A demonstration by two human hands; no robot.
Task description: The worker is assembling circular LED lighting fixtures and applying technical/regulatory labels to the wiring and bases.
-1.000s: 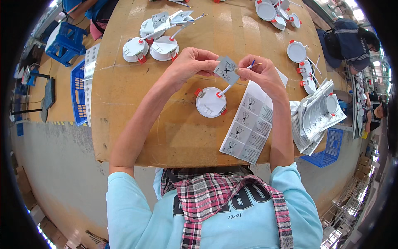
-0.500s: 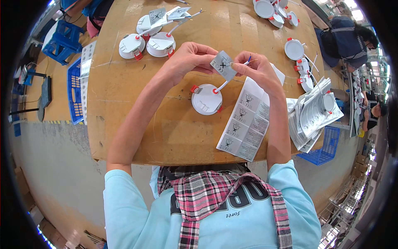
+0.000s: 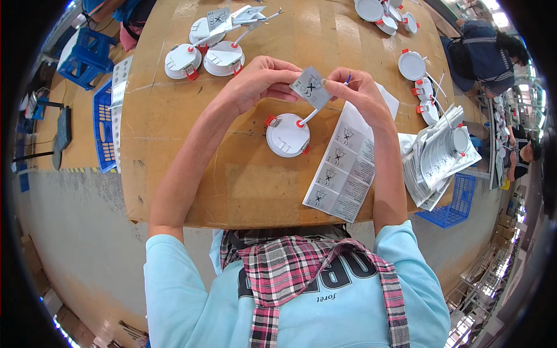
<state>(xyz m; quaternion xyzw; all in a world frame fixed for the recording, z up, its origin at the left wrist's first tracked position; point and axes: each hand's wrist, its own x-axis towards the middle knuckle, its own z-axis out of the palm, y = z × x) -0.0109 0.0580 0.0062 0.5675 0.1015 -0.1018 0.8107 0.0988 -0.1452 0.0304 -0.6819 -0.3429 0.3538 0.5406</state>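
Pinching a grey label, left hand and right hand grip it above a round white lamp.

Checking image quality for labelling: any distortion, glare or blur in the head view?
Head view: strong fisheye, table edge bows and a black rim rings the frame; lighting even, shadows soft; slight glare at top right; left hand, right hand and grey label sharp; far background small and soft.

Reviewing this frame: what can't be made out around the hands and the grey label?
- Head view: the grey label's underside faces away.
- Fingertips of the left hand and right hand overlap its edges, hiding the grip.
- White round lamp's cable end vanishes behind the right hand.
- Label sheet print too small.
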